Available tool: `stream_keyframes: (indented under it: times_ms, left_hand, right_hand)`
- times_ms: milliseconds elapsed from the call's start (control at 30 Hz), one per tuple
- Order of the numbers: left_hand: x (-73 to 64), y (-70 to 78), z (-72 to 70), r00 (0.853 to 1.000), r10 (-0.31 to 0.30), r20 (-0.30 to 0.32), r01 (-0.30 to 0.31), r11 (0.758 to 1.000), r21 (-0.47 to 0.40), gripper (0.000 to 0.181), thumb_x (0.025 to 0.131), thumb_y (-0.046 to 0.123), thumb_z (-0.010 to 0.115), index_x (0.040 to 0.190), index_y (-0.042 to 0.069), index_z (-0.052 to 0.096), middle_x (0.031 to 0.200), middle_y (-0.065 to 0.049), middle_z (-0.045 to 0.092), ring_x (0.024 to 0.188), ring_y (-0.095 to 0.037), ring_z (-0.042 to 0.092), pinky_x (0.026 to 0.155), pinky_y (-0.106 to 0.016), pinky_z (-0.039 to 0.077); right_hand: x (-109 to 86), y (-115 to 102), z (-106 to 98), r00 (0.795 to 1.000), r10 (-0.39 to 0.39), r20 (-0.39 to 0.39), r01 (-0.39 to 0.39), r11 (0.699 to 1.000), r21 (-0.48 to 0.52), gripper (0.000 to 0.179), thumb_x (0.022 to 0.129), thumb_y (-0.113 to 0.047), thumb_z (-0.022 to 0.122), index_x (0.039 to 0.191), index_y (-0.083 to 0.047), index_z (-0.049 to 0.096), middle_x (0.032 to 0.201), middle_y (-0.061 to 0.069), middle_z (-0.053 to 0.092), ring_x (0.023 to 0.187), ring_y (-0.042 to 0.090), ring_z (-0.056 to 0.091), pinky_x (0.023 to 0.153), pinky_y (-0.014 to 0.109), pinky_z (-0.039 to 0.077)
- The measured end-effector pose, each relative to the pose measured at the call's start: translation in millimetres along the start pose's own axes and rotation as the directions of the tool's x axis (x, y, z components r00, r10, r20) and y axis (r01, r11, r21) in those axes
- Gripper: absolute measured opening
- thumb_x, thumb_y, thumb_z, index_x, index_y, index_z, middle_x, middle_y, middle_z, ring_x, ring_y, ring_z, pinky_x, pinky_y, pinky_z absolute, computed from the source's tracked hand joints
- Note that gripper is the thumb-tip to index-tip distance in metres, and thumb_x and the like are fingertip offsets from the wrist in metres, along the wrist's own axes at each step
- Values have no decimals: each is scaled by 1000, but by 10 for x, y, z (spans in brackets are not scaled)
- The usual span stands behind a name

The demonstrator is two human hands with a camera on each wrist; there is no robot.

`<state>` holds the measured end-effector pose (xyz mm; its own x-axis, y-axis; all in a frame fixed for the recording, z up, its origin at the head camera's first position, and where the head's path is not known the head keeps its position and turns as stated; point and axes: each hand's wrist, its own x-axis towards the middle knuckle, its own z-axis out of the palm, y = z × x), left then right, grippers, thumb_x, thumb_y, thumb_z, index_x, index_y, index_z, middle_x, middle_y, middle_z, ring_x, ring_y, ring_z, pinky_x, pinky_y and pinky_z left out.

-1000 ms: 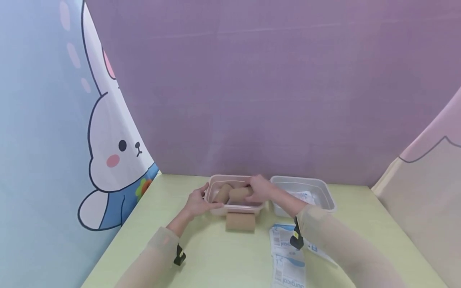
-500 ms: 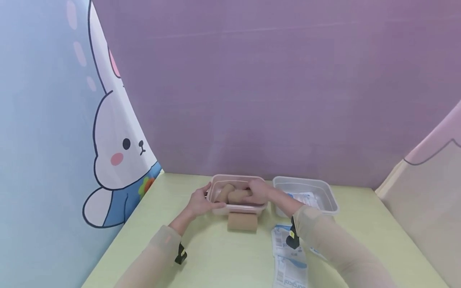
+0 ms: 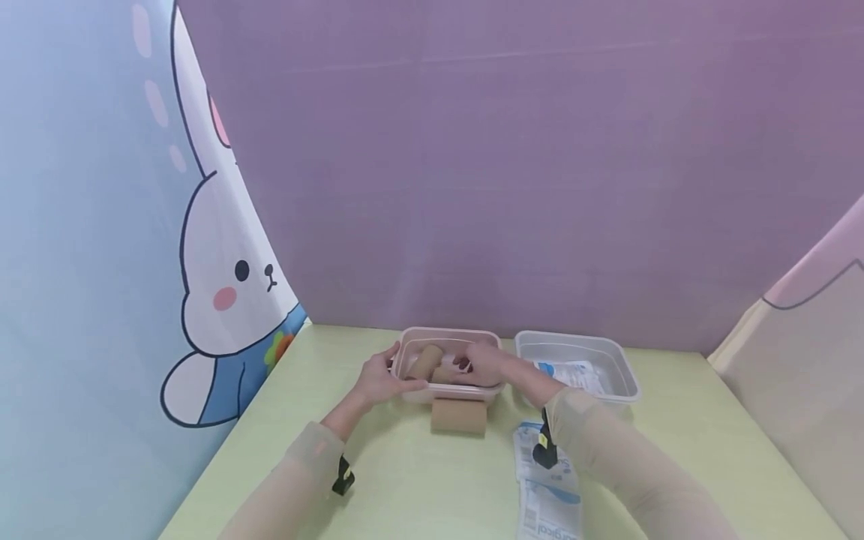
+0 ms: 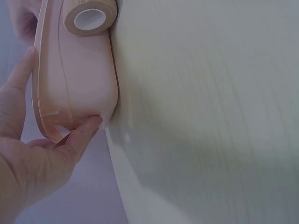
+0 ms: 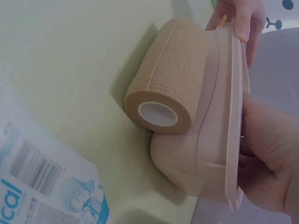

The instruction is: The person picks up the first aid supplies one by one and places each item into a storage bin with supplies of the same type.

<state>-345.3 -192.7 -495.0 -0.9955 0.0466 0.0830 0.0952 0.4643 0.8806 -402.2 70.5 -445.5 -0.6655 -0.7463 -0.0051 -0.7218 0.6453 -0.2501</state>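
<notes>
The right hand (image 3: pixel 487 364) partly hides a tan roll (image 3: pixel 442 374); the head view's bottom edge cuts off the lower packet (image 3: pixel 550 511).

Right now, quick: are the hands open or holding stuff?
Left hand: holding the pink box.
Right hand: inside that box; can't tell whether it's holding the tan roll.

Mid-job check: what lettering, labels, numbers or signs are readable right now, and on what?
"ical": white packet, right wrist view; the rest is cut off by the frame.
"gical": nearest packet, head view; its start is blurred.
Too small or blurred: print by the barcode and all other packet print, including the packet inside the clear tray.
No lettering seen: pink tray, tan roll in front of it.
</notes>
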Motion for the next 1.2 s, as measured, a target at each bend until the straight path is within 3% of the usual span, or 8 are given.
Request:
stream_keyframes:
  times_ms: [133, 233, 533, 667, 767, 833, 1033, 1200]
  left_hand:
    - [12, -17, 1, 1000, -1, 2, 1, 1000, 6, 120, 72, 33, 101, 164, -3, 33, 139, -31, 66, 123, -41, 68, 97, -43, 63]
    - [18, -6, -3, 1000, -7, 7, 7, 1000, 7, 121, 71, 34, 101, 164, -2, 32, 140, -31, 65, 123, -41, 68, 97, -43, 63]
    - [33, 31, 1, 1000, -10, 17, 9, 1000, 9, 120, 73, 33, 100, 165, -1, 31, 140, -31, 65, 123, -38, 68, 97, -42, 62]
    - [30, 5, -11, 1000, -18, 17, 18, 1000, 10, 119, 73, 33, 100, 165, -1, 32, 140, -30, 65, 124, -38, 69, 96, -40, 63]
    - [21, -8, -42, 1000, -18, 12, 18, 1000, 14, 118, 73, 33, 100, 164, -2, 32, 139, -30, 66, 123, -38, 69, 95, -38, 63]
    - [16, -12, -60, 1000, -14, 12, 14, 1000, 12, 118, 74, 32, 100, 164, -3, 33, 138, -30, 67, 122, -39, 69, 93, -37, 63]
    - [18, 0, -53, 1000, -5, 17, 5, 1000, 18, 118, 74, 33, 100, 163, -3, 32, 139, -32, 65, 123, -41, 68, 96, -41, 63]
    - [19, 4, -25, 1000, 3, 20, -4, 1000, 15, 119, 74, 32, 100, 163, -5, 31, 142, -33, 63, 125, -43, 67, 97, -43, 63]
  right_hand:
    - [-73, -30, -19, 994, 34, -100, -26, 996, 86, 41, 104, -30, 69, 130, 2, 72, 120, 17, 79, 105, 30, 78, 92, 39, 64]
    - [-174, -40, -41, 969, 59, -240, -24, 989, 146, 37, 103, -27, 70, 129, 0, 72, 116, 15, 80, 101, 27, 77, 90, 40, 65]
    - [-705, -67, -113, 835, 100, -541, 50, 965, 256, 23, 98, -22, 76, 115, -6, 78, 105, 8, 80, 89, 21, 75, 82, 40, 66]
    - [-896, -65, 25, 755, -12, -655, 158, 974, 165, 18, 92, -13, 81, 109, -5, 79, 99, 8, 80, 82, 20, 75, 75, 35, 66]
    - [-987, -100, 173, 715, -119, -689, 218, 974, 57, 25, 85, -9, 87, 108, -5, 78, 98, 8, 81, 82, 19, 75, 75, 32, 66]
    - [-1030, -132, 274, 712, -156, -685, 219, 976, 6, 30, 82, -12, 89, 109, -7, 78, 99, 5, 80, 85, 17, 75, 77, 31, 65]
    - [-1106, -210, 525, 745, -133, -654, 153, 988, -26, 36, 81, -25, 92, 112, -12, 78, 103, -1, 80, 94, 15, 76, 87, 33, 65]
    - [-1101, -229, 655, 729, -155, -666, 184, 983, -27, 43, 78, -23, 94, 115, -9, 77, 104, 4, 81, 92, 18, 77, 85, 31, 66]
